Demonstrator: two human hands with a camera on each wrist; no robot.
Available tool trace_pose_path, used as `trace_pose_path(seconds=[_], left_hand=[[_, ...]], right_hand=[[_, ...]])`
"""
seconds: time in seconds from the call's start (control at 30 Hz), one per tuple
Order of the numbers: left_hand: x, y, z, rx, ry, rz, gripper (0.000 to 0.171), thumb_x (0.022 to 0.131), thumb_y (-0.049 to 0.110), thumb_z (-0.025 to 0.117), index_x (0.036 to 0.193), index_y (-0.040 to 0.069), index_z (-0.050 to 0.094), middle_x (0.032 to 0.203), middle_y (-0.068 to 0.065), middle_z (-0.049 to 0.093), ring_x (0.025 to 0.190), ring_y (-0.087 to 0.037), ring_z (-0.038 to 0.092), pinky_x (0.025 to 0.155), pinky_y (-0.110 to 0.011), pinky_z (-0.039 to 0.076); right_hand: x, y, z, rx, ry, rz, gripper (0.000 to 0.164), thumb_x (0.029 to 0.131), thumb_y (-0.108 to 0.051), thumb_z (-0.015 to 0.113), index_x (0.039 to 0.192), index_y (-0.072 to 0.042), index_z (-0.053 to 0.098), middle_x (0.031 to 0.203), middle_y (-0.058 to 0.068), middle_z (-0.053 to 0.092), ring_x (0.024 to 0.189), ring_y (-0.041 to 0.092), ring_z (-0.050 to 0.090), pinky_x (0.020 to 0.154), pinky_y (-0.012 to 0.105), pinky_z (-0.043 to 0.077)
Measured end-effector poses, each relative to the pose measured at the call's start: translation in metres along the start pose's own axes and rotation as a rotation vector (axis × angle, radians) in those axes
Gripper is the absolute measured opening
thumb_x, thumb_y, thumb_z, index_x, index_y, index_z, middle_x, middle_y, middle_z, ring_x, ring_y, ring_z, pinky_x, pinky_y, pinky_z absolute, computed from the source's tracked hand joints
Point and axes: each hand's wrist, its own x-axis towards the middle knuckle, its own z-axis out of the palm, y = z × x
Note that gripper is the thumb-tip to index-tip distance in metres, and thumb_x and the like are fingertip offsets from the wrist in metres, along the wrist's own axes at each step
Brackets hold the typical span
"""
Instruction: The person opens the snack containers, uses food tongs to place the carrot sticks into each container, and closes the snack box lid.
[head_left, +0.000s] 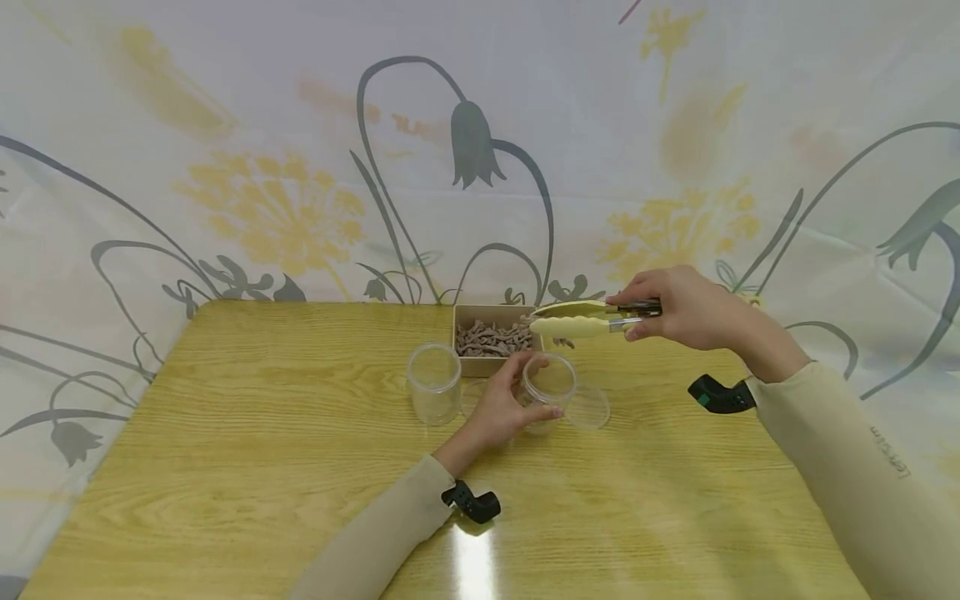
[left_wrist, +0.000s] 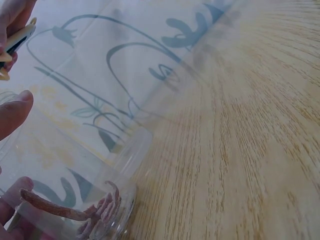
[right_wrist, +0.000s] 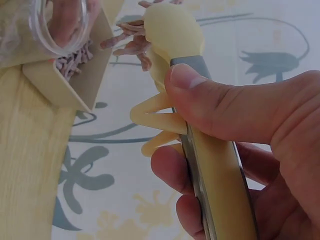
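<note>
My left hand (head_left: 498, 412) grips a clear round jar (head_left: 553, 382) that stands on the table, its mouth uncovered. A few brown dried strips (left_wrist: 60, 210) lie at the bottom of that jar in the left wrist view. Higher up, to the right of the jar, my right hand (head_left: 686, 308) holds pale yellow tongs (head_left: 577, 327) by the handles. Pinched between the tongs' heads are several brown strips (right_wrist: 132, 42), sticking out past the tips. Just behind the jar, a beige box (head_left: 483, 367) contains many similar strips (head_left: 491, 339).
A second clear jar (head_left: 435, 392) stands left of my left hand. One clear flat lid (head_left: 590, 408) lies right of the held jar; another lid (head_left: 471, 396) is partly hidden by the hand. A patterned curtain (head_left: 315, 150) rises behind the wood-grain table (head_left: 262, 467).
</note>
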Motion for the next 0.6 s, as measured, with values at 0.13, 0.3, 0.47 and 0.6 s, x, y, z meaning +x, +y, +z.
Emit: trace_pose_path(seconds=[0.13, 0.3, 0.47, 0.6], left_hand=[[0.005, -0.022, 0.001, 0.024, 0.013, -0.014, 0.08, 0.077, 0.003, 0.086, 0.144, 0.007, 0.042, 0.14, -0.016, 0.052, 0.134, -0.033, 0.047, 0.114, -0.042, 0.032], [0.01, -0.037, 0.002, 0.019, 0.014, -0.021, 0.08, 0.077, 0.007, 0.087, 0.143, 0.013, 0.042, 0.14, -0.012, 0.051, 0.133, -0.033, 0.048, 0.111, -0.04, 0.036], [0.01, -0.037, 0.002, 0.028, 0.021, -0.034, 0.078, 0.077, 0.01, 0.088, 0.142, 0.014, 0.043, 0.136, -0.006, 0.052, 0.131, -0.027, 0.05, 0.109, -0.039, 0.039], [0.009, -0.038, 0.002, 0.032, 0.016, -0.05, 0.081, 0.077, 0.011, 0.088, 0.143, 0.014, 0.041, 0.134, -0.007, 0.054, 0.127, -0.03, 0.053, 0.105, -0.043, 0.043]], right_hand=[[-0.009, -0.006, 0.003, -0.015, -0.028, -0.03, 0.04, 0.086, -0.013, 0.08, 0.123, -0.004, 0.07, 0.109, 0.001, 0.068, 0.069, 0.003, 0.055, 0.063, 0.029, 0.047], [-0.013, -0.013, 0.005, -0.027, -0.059, -0.031, 0.039, 0.085, -0.013, 0.08, 0.121, -0.005, 0.072, 0.114, 0.004, 0.067, 0.079, 0.004, 0.063, 0.069, 0.032, 0.053], [-0.013, -0.018, 0.006, -0.03, -0.081, -0.034, 0.039, 0.083, -0.013, 0.082, 0.12, -0.005, 0.072, 0.112, 0.003, 0.068, 0.084, 0.008, 0.064, 0.072, 0.034, 0.054], [-0.012, -0.019, 0.009, -0.037, -0.102, -0.023, 0.04, 0.083, -0.013, 0.082, 0.12, -0.004, 0.072, 0.11, 0.002, 0.068, 0.083, 0.007, 0.063, 0.072, 0.034, 0.054]])
